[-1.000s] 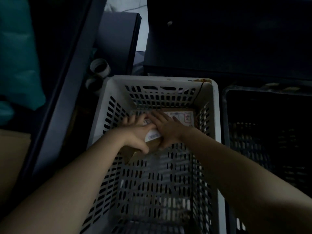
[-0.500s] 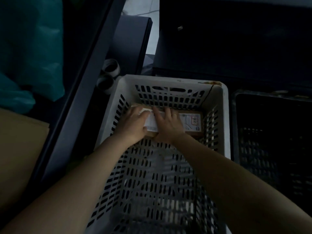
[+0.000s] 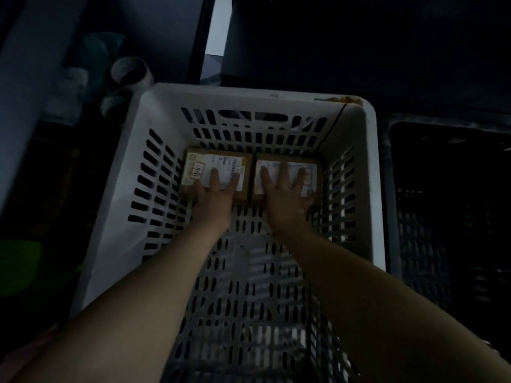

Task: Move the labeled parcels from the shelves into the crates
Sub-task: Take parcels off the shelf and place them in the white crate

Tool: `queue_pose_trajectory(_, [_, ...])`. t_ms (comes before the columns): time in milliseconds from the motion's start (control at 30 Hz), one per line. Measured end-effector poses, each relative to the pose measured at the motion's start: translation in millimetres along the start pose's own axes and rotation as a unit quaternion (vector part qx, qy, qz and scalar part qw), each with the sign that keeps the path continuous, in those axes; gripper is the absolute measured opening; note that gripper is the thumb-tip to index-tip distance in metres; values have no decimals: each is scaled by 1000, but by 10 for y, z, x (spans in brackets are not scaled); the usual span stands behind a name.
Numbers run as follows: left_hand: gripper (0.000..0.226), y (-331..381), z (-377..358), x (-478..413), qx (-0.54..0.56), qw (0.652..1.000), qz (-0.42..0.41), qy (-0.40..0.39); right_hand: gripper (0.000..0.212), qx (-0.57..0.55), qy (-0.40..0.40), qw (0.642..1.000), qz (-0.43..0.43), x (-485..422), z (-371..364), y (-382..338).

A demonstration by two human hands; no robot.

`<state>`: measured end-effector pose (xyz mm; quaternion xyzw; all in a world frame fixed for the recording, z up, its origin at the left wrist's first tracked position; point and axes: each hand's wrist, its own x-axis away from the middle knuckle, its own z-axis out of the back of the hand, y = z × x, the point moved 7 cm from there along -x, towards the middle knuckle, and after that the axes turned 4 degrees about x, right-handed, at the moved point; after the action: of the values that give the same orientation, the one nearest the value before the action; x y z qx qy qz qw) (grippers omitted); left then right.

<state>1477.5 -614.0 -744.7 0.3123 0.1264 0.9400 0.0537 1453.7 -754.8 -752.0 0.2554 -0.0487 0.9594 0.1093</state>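
Here, in the middle of the frame, two labeled parcels lie flat on the floor of the white crate [image 3: 116, 205], side by side against its far wall and touching along their inner edges. The left hand [image 3: 214, 196] rests palm-down with fingers spread on the left parcel [image 3: 193, 172]; the right hand [image 3: 286, 197] lies the same way on the right parcel [image 3: 312, 164], a ring on one finger. Neither hand grips anything; both are open and flat, pressing from above.

The step looks like seating the pair, and it would go best with even, light pressure so both parcels sit level, labels up, tucked square to the far wall, leaving the near floor of the crate free for more. The hands should then lift straight up so nothing shifts.

Each parcel carries a white shipping label. The left one shows a boxed mark at its left end and small print beside it; in this dim light none of it reads clearly. At the right of the frame stands a dark crate [image 3: 392, 189].
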Motion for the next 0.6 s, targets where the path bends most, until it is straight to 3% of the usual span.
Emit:
queue_pose_trajectory(67, [73,19,-59,-112,26,999,-6,31,101,11,9,1000,11,-57,16,-82])
queue_pose_trajectory(200, [81,7,-150,-174,33,999,0,9,104,51,20,998,18,-73,-7,-77])
queue_pose_trajectory(300, [68,-4,51,-42,-4,1000,-4,11,80,46,38,997,39,2,102,-102])
queue_pose_trajectory(400, [45,68,431,217,-31,994,-58,90,56,45,80,992,81,190,407,-205])
queue_pose_trajectory(600, [30,205,1184,1121,-57,973,-113,195,49,59,90,976,189,888,1189,-405])
